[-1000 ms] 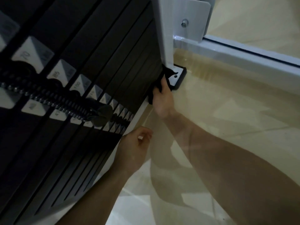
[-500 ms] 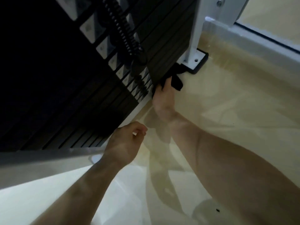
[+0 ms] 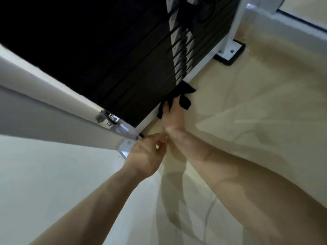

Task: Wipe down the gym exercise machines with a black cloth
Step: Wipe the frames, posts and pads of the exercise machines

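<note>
Weight stack, black cloth at its foot gripped by right hand

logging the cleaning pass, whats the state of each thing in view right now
black cloth, bunched up, pressed against the white base rail
right hand, grips the black cloth
left hand, loosely curled, holds nothing, near the frame's corner
weight stack, plates down, stacked together
white base rail, low along the floor, touched by the black cloth
foot plate, flat on its black pad
</note>
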The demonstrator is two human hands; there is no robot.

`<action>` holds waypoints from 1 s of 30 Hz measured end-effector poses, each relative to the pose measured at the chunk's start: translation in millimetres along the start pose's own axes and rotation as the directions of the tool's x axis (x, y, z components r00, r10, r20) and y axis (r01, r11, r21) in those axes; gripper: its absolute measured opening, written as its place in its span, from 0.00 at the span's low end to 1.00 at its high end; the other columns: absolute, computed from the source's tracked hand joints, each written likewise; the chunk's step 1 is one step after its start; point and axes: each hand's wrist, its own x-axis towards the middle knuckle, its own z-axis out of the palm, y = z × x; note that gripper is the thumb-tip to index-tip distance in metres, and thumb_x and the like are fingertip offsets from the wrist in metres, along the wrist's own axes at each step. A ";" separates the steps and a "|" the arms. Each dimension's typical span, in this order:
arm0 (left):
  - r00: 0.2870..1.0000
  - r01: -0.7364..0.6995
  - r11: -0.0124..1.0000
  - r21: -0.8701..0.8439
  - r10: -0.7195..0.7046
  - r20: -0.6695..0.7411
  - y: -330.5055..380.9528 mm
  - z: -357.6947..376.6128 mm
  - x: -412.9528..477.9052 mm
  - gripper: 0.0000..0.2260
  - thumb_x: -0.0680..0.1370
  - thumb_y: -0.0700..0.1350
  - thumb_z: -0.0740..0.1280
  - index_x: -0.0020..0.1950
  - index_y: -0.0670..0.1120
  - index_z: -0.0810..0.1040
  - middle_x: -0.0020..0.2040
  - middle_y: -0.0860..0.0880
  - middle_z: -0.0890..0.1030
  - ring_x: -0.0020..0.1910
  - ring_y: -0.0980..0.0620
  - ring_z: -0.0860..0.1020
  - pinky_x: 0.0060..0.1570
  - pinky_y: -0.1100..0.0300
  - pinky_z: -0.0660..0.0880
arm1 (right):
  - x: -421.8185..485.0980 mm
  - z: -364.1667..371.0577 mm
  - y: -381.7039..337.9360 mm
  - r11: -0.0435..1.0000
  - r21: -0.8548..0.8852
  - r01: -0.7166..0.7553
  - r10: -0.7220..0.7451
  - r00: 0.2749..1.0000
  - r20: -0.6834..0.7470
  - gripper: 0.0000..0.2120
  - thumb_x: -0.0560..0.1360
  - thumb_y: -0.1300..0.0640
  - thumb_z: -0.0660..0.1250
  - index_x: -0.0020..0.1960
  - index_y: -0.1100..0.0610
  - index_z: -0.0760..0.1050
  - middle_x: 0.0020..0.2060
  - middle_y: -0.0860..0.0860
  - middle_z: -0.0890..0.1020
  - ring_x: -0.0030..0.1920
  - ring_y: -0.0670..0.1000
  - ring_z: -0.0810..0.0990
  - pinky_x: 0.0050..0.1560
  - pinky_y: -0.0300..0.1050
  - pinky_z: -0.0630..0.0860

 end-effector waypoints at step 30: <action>0.999 0.032 0.997 0.065 -0.032 -0.005 -152.3 -65.8 -91.4 0.09 0.81 0.49 0.61 0.50 0.59 0.80 0.50 0.62 0.82 0.45 0.61 0.81 0.43 0.65 0.74 | -150.0 85.6 -8.2 0.997 -0.071 0.002 -0.004 0.999 -0.033 0.24 0.83 0.59 0.57 0.78 0.50 0.62 0.66 0.57 0.76 0.63 0.56 0.75 0.57 0.36 0.68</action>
